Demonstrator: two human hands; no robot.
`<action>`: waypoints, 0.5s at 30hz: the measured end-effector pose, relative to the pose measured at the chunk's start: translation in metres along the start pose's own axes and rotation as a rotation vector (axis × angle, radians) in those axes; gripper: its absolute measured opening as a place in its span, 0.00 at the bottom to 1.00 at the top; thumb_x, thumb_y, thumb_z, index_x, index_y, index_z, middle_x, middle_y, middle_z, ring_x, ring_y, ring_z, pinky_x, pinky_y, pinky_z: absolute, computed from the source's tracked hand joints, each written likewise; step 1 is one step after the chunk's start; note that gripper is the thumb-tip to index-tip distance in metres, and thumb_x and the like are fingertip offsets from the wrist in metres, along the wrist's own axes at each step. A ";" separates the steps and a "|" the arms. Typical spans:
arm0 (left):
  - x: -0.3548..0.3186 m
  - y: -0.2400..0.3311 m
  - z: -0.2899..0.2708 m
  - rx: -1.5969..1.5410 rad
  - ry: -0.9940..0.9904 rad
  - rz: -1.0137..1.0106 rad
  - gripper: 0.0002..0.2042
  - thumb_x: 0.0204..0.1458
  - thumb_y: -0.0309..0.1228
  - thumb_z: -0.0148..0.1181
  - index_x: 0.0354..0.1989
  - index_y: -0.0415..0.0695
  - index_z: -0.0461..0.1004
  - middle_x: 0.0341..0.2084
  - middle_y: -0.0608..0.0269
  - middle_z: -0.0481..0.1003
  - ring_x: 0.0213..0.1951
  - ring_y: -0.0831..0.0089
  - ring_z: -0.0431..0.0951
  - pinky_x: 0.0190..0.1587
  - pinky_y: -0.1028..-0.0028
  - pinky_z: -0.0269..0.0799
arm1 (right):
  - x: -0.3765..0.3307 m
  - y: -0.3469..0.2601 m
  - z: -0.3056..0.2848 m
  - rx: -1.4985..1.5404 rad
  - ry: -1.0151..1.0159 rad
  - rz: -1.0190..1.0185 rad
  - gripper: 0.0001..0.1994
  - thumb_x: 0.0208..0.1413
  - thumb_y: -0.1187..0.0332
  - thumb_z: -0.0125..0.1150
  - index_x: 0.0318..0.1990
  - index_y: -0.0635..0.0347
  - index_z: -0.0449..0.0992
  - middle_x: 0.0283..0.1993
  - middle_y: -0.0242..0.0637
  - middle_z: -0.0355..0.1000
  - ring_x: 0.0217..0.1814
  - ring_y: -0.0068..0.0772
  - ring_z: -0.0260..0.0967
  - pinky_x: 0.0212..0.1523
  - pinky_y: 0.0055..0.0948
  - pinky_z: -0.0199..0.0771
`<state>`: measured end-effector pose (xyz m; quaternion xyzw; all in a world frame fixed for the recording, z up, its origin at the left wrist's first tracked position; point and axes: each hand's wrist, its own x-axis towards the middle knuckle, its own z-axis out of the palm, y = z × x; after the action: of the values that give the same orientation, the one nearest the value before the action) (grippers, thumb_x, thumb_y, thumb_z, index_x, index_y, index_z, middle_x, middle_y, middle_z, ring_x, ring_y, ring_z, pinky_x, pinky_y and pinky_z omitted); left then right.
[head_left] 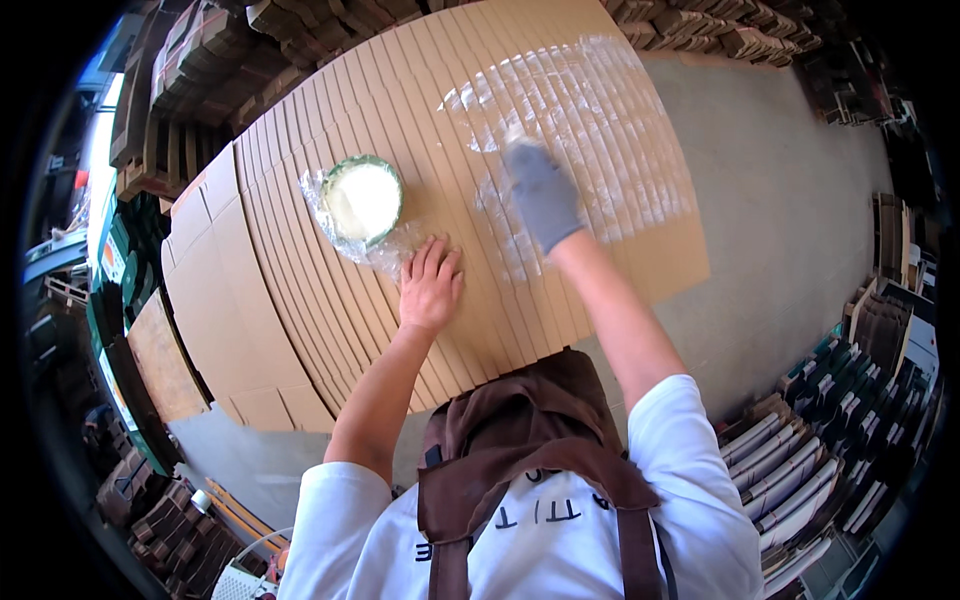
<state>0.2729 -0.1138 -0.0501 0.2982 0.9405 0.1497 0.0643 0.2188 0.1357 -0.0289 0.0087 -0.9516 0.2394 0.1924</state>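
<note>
Fanned cardboard sheets, overlapped like shingles; strips' long axes run from the near edge up toward the far edge, the fan sweeping left to right. White wet glue glistens across the far right portion. Right hand, grey-gloved, presses on that wet band; grip blurred, cannot tell if it holds a brush. Left hand, bare, lies flat with spread fingers, holding nothing, near the middle. Glue bowl on crinkled plastic sits just beyond it. Risk: a hard stroke could shift the fan; the left wrist could nudge the bowl.
</note>
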 end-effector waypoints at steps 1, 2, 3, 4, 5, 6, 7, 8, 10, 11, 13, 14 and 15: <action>0.000 0.000 0.001 0.007 -0.002 -0.008 0.21 0.54 0.36 0.57 0.57 0.51 0.68 0.64 0.63 0.60 0.68 0.63 0.55 0.68 0.54 0.49 | -0.008 -0.017 0.008 0.022 -0.069 -0.083 0.06 0.54 0.72 0.52 0.39 0.56 0.72 0.40 0.44 0.70 0.35 0.47 0.74 0.35 0.45 0.76; -0.002 0.002 0.001 0.013 -0.010 -0.017 0.20 0.54 0.37 0.56 0.57 0.52 0.68 0.64 0.64 0.60 0.68 0.64 0.55 0.68 0.54 0.49 | -0.014 -0.028 0.010 0.046 -0.143 -0.162 0.05 0.54 0.72 0.52 0.39 0.56 0.72 0.40 0.45 0.70 0.35 0.48 0.74 0.35 0.45 0.76; 0.000 0.003 0.002 0.002 -0.007 -0.009 0.21 0.54 0.37 0.56 0.57 0.52 0.68 0.64 0.64 0.60 0.68 0.64 0.55 0.68 0.54 0.49 | -0.013 -0.026 0.007 0.040 -0.218 -0.150 0.05 0.54 0.73 0.51 0.38 0.56 0.72 0.42 0.45 0.71 0.37 0.49 0.74 0.38 0.45 0.76; 0.000 0.003 -0.001 -0.002 -0.007 -0.003 0.21 0.54 0.37 0.57 0.57 0.52 0.68 0.64 0.64 0.60 0.68 0.64 0.55 0.68 0.54 0.49 | -0.005 -0.013 0.006 0.056 -0.186 -0.027 0.06 0.54 0.73 0.52 0.38 0.56 0.72 0.44 0.44 0.71 0.37 0.49 0.74 0.39 0.45 0.76; 0.001 0.004 -0.002 -0.008 -0.007 0.008 0.21 0.54 0.37 0.57 0.57 0.52 0.68 0.64 0.64 0.60 0.68 0.64 0.55 0.68 0.54 0.49 | 0.011 0.016 0.002 0.070 -0.150 0.101 0.06 0.53 0.72 0.53 0.39 0.56 0.72 0.45 0.44 0.71 0.38 0.49 0.74 0.40 0.45 0.76; -0.001 0.005 -0.002 -0.005 -0.020 -0.002 0.21 0.54 0.37 0.57 0.57 0.52 0.68 0.64 0.64 0.60 0.68 0.64 0.56 0.67 0.54 0.49 | 0.017 0.032 -0.002 0.089 -0.118 0.227 0.06 0.53 0.72 0.53 0.39 0.56 0.72 0.46 0.43 0.70 0.39 0.48 0.74 0.42 0.45 0.76; -0.006 0.004 -0.002 -0.003 -0.032 -0.016 0.21 0.54 0.37 0.57 0.57 0.52 0.68 0.64 0.63 0.60 0.68 0.64 0.56 0.67 0.54 0.49 | 0.024 0.026 -0.017 -0.003 -0.021 0.225 0.09 0.51 0.73 0.55 0.40 0.55 0.73 0.48 0.42 0.70 0.40 0.48 0.74 0.43 0.45 0.76; -0.003 0.003 -0.001 -0.006 -0.037 -0.026 0.21 0.54 0.37 0.57 0.57 0.52 0.68 0.64 0.63 0.61 0.67 0.64 0.56 0.67 0.54 0.50 | 0.019 0.018 -0.019 0.032 -0.063 0.155 0.10 0.51 0.74 0.55 0.42 0.55 0.74 0.48 0.43 0.71 0.43 0.49 0.74 0.45 0.45 0.75; -0.003 0.000 -0.002 -0.010 -0.007 -0.003 0.21 0.54 0.37 0.57 0.57 0.52 0.68 0.64 0.64 0.61 0.67 0.64 0.56 0.67 0.54 0.50 | -0.013 -0.009 -0.028 0.103 -0.160 0.023 0.14 0.50 0.76 0.55 0.46 0.56 0.76 0.48 0.44 0.73 0.49 0.49 0.72 0.50 0.43 0.74; -0.001 0.000 -0.002 -0.011 0.008 0.007 0.21 0.54 0.37 0.57 0.57 0.51 0.68 0.64 0.64 0.61 0.67 0.64 0.57 0.67 0.54 0.50 | -0.031 -0.018 -0.030 0.168 -0.248 -0.044 0.16 0.50 0.76 0.56 0.48 0.55 0.76 0.49 0.44 0.73 0.48 0.50 0.72 0.49 0.44 0.74; 0.003 0.001 -0.001 -0.039 0.013 0.012 0.20 0.54 0.36 0.56 0.57 0.51 0.68 0.64 0.64 0.61 0.67 0.64 0.57 0.67 0.54 0.50 | -0.035 -0.009 -0.036 0.051 -0.375 0.146 0.18 0.48 0.77 0.57 0.49 0.54 0.75 0.50 0.42 0.73 0.48 0.48 0.72 0.48 0.43 0.75; 0.002 0.002 -0.003 -0.050 0.016 0.019 0.20 0.54 0.36 0.56 0.57 0.51 0.68 0.64 0.64 0.61 0.67 0.64 0.57 0.67 0.54 0.50 | -0.036 -0.004 -0.041 -0.009 -0.433 0.242 0.19 0.48 0.77 0.57 0.50 0.53 0.75 0.50 0.41 0.73 0.48 0.48 0.72 0.47 0.43 0.75; -0.003 0.003 -0.002 -0.040 0.006 0.008 0.20 0.54 0.36 0.56 0.57 0.51 0.68 0.64 0.64 0.61 0.67 0.64 0.57 0.67 0.54 0.50 | -0.037 0.006 -0.040 -0.028 -0.251 0.262 0.13 0.49 0.71 0.59 0.45 0.52 0.74 0.48 0.37 0.70 0.45 0.45 0.74 0.42 0.41 0.77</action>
<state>0.2765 -0.1138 -0.0469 0.3001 0.9363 0.1699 0.0668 0.2669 0.1562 -0.0127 -0.0881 -0.9644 0.2461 0.0392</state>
